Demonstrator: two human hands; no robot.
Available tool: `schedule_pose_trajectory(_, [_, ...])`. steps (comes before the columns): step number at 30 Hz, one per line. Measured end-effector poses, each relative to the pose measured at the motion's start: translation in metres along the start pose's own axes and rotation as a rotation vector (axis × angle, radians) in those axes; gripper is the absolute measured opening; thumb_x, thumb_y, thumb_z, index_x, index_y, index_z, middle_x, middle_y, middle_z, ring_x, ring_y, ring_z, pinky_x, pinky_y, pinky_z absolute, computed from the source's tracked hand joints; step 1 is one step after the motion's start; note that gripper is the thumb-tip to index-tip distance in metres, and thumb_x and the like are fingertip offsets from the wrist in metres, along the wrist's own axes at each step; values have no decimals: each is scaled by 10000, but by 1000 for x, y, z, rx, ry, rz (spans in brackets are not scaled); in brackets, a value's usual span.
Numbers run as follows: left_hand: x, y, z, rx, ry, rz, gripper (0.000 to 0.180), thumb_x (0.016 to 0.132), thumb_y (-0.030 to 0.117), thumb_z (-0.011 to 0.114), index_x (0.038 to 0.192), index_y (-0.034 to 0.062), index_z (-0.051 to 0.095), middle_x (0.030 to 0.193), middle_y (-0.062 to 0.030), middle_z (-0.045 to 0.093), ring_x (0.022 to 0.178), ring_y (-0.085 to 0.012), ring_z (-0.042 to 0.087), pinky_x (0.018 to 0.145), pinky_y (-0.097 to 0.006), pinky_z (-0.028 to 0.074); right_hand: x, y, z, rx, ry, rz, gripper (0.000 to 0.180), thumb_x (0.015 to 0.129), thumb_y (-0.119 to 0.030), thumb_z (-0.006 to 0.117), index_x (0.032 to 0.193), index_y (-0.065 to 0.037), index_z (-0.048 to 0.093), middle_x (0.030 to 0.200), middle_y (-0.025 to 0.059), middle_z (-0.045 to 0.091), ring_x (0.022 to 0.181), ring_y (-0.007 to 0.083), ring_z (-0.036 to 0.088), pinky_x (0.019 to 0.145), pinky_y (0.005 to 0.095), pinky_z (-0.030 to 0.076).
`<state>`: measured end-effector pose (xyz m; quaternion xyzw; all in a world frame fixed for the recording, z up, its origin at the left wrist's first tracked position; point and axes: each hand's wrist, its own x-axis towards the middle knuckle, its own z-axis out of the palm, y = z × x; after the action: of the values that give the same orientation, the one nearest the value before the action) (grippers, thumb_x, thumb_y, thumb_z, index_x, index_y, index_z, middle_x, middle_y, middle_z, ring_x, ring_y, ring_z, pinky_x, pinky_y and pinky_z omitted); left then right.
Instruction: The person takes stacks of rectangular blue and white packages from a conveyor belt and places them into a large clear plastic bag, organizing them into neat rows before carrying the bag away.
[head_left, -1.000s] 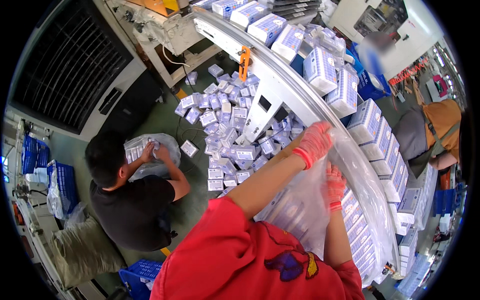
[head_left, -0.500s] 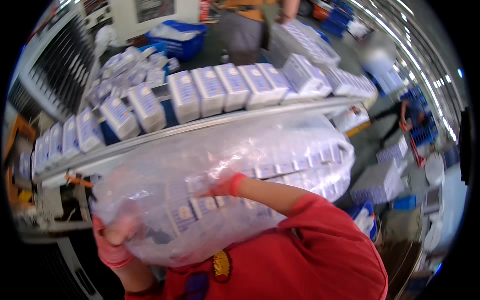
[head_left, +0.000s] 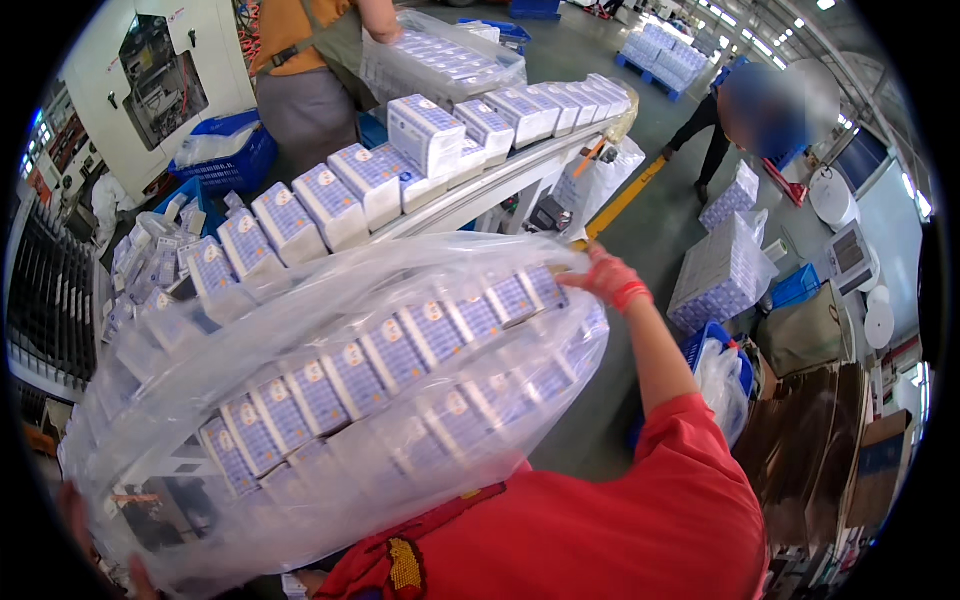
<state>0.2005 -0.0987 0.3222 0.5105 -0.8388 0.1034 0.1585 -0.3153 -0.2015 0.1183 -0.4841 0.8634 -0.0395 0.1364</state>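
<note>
A large clear plastic bag (head_left: 420,455) stretches across in front of me, filled with rows of white-and-blue packs (head_left: 370,370). My right hand (head_left: 608,277), in a thin red fingerless glove, grips the bag's film at its upper right end, beside the last pack of a row. At the lower left rim, my left hand (head_left: 76,515) is in shadow and partly cut off; its fingers are around the bag's left end. Some film lies loose over the upper row.
Behind the bag, a metal-edged conveyor (head_left: 455,205) carries a line of similar packs (head_left: 335,205). Loose packs (head_left: 150,250) are heaped at left. A co-worker (head_left: 315,70) handles another filled bag (head_left: 440,55). Flattened cardboard (head_left: 810,450) and a blue basket (head_left: 708,345) stand at right.
My view has turned to the right. My right hand has moved from the bag's middle to its right end. The bag now slants up to the right, and my left hand is at the rim.
</note>
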Motion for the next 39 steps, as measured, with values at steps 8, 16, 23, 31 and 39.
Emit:
schedule_pose_trajectory(8, [125,111,217,-297,-519,630,296,633,102,492,919,130,563,746,-61,540,694,-245,551,540,-361,440,43,21,69,791,-174,-371,321,663,-150,551,966,-45,533,891,173,574,831,317,546,727,352,430])
schedule_pose_trajectory(16, [214,243,369,-420,-374,816,394,745,303,499,1053,56,505,1127,-140,466,1020,-280,459,871,-366,359,51,23,66,451,-96,-300,308,680,-155,486,966,-48,523,890,177,568,847,327,542,752,372,429])
schedule_pose_trajectory(23, [223,221,401,-200,-728,454,504,750,465,434,1088,98,508,1147,-129,468,1005,-279,486,832,-382,390,-4,11,84,440,-44,-454,198,680,-81,478,861,-35,544,743,178,567,686,318,551,621,349,446])
schedule_pose_trajectory(31, [75,220,383,1051,-102,837,521,762,440,337,1213,179,340,1304,-45,289,1207,-250,257,950,-548,161,41,2,19,1069,-66,-269,111,680,-50,599,744,17,538,580,43,526,498,107,496,450,234,398])
schedule_pose_trajectory(39, [26,217,274,-260,-649,-26,504,749,468,412,1192,228,392,1309,-112,265,1203,-313,249,942,-525,212,80,-15,6,1175,205,-286,265,569,-115,700,755,-22,537,625,26,520,549,103,468,510,226,366])
